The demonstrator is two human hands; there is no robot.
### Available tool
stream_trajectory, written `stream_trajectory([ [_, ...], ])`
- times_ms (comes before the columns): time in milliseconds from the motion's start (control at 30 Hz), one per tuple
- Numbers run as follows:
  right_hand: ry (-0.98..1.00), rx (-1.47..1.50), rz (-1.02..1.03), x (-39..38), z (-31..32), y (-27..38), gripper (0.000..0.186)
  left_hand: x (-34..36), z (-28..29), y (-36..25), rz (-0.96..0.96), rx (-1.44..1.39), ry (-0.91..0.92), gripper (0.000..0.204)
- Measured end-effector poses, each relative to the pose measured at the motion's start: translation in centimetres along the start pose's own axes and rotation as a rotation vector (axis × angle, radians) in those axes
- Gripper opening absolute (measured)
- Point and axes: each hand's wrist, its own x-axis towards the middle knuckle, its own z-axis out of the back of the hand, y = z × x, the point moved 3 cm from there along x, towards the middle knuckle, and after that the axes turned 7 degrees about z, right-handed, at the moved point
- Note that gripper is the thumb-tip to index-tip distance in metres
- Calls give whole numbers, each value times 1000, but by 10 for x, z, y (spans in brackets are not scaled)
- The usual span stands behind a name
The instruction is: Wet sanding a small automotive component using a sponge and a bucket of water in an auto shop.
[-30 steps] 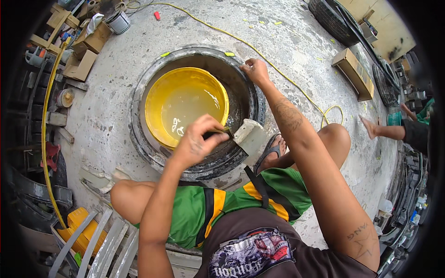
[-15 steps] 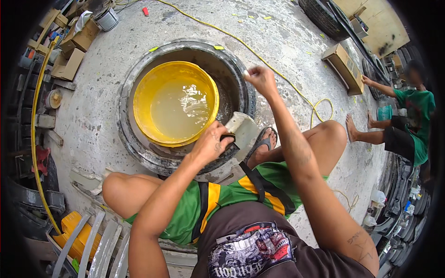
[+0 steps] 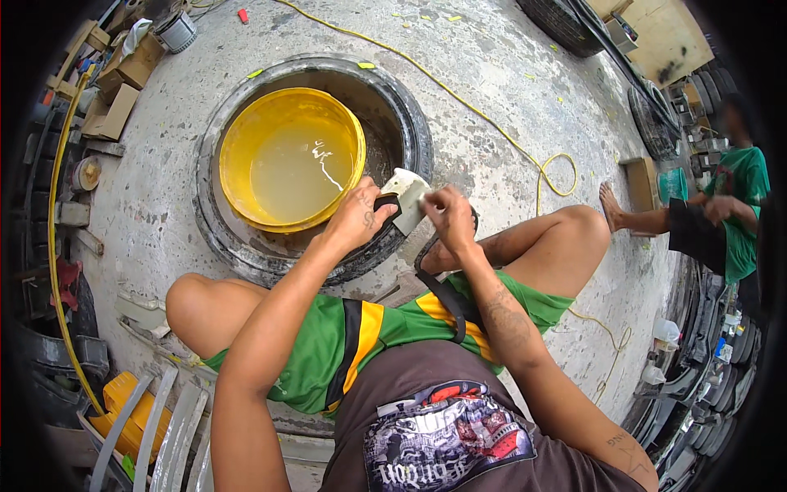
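Note:
My left hand [image 3: 358,215] is closed on a dark piece at the end of a pale grey-white part [image 3: 410,197], which sits over the tire's right lower rim. My right hand [image 3: 449,215] is just to the right of that part, fingers curled in a pinch; whether anything small is between them is hard to tell. A yellow bucket [image 3: 229,172] of cloudy water stands inside a large black tire [image 3: 225,254] lying flat on the floor, in front of my crossed legs.
Another person [image 3: 738,205] in green sits at right near a cardboard box [image 3: 639,176] and teal pail [image 3: 672,184]. A yellow cord [image 3: 484,115] crosses the concrete. Tires [image 3: 557,25] lie upper right; boxes [image 3: 111,111], cans and metal strips [image 3: 176,435] line the left.
My right hand has come down from beyond the tire's rim to beside the grey-white part. The other person has taken their hand from the cardboard box, which now sits lower and farther back.

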Motion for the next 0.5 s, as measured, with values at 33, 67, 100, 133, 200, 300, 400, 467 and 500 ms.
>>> stream_trajectory([
  [33,77,41,87,-13,-8,5,13,-2,-1,-1,1,-16,-16,41],
  [67,153,81,175,-22,-17,10,12,-2,0,-1,0,-15,-22,41],
  [100,149,46,296,-25,-21,13,11,-2,1,0,9,-31,-19,39],
  [133,148,45,302,-22,-20,9,11,-2,2,1,19,-47,-15,38],
  [200,-19,77,163,-10,-9,4,10,-2,2,3,31,0,-8,42],
  [300,-2,52,97,-8,-9,0,13,1,1,2,32,-25,-1,44],
  [400,41,55,164,-16,-15,11,15,-5,1,12,18,-44,-34,44],
  [467,32,61,182,-9,-13,8,17,-3,0,15,34,-20,-54,43],
  [500,4,121,86,-3,-7,-6,19,0,-1,10,26,-26,-29,43],
])
